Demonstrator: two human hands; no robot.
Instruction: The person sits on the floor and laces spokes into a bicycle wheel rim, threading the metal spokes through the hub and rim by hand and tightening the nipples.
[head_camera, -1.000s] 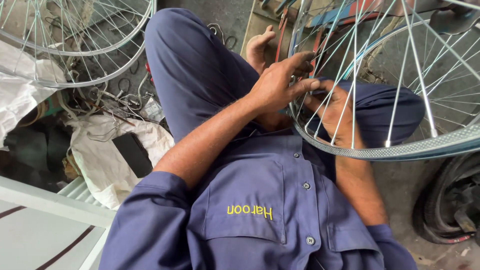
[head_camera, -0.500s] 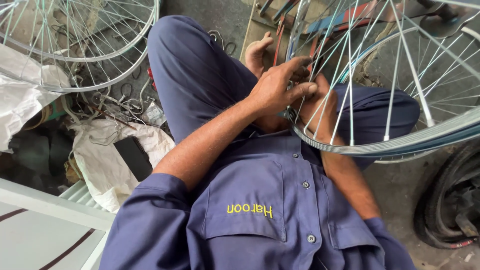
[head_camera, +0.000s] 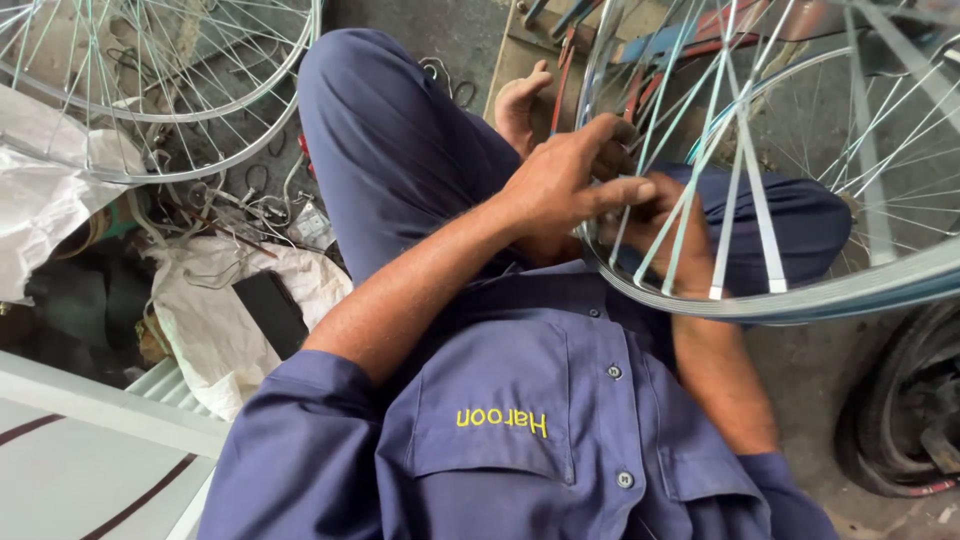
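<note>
A shiny bicycle wheel rim (head_camera: 850, 285) with thin metal spokes rests across my lap, over my blue trousers. My left hand (head_camera: 565, 180) is at the rim's near left edge, fingers pinched around a spoke where it meets the rim. My right hand (head_camera: 675, 235) reaches in from behind the spokes and grips the same spot, partly hidden by spokes and rim. My bare foot (head_camera: 520, 100) shows beyond my left knee.
Another spoked wheel (head_camera: 160, 90) leans at the upper left above loose wire hooks and white sacks (head_camera: 215, 320). A black rubber tyre (head_camera: 900, 420) lies at lower right. A white board (head_camera: 90, 460) sits at lower left. Tools lie at top centre.
The wheel on my lap has shifted slightly and its spokes have turned. My left hand's fingers have moved along the rim edge; both hands stay on the same spot.
</note>
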